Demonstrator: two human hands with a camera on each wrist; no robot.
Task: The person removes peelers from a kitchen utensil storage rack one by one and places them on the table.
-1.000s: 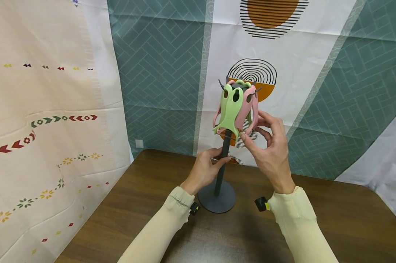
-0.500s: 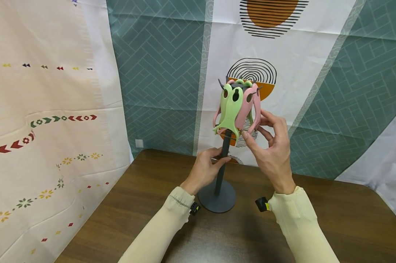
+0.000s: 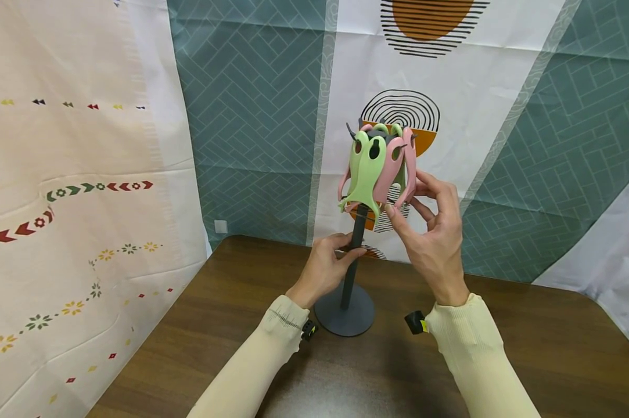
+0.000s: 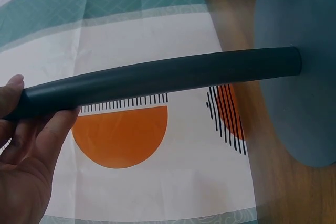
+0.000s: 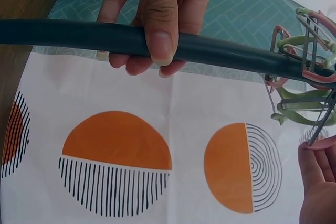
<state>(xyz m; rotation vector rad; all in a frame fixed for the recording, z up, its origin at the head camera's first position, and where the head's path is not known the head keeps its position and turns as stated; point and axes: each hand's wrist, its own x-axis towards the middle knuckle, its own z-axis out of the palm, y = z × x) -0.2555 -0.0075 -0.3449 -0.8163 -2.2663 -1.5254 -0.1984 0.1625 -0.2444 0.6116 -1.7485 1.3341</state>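
A dark grey stand rises from a round base [image 3: 363,313], and its hooks carry several pink and green Y-shaped peelers. My left hand [image 3: 324,270] grips the pole [image 4: 157,80] partway up, its thumb across the front in the right wrist view. With thumb and fingers, my right hand [image 3: 434,235] pinches the lower, bladed end of the rightmost pink peeler [image 3: 410,165]. Beside it hang another pink peeler [image 3: 386,180] and a green peeler [image 3: 365,174]. Whether the held peeler's hole is still around its hook, I cannot tell.
The stand is on a brown wooden table [image 3: 215,348]. Close behind the table hangs a patterned cloth [image 3: 262,145], and a cream cloth [image 3: 84,232] covers the left side. Dark hook tips [image 3: 352,132] stick out around the rack's top.
My right hand has moved slightly up and right with the pink peeler, whose top now stands higher and farther from its neighbour. The left hand and the stand have stayed put.
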